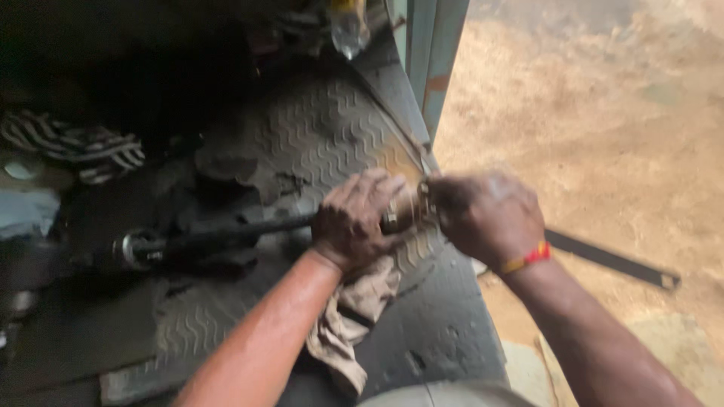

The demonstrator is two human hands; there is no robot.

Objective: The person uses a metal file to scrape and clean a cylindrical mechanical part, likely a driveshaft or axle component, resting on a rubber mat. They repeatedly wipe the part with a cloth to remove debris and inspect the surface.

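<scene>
Grey ribbed floor mat (332,136) carries a dark shaft (226,235); a tan rag (354,316) lies beside it

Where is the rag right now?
In the head view, the tan rag hangs from under the left hand, low in the middle of the picture, over the grey ribbed mat.

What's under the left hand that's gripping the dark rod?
A tan rag hangs below the left hand, over the ribbed floor mat. The hand covers that stretch of the rod.
</scene>
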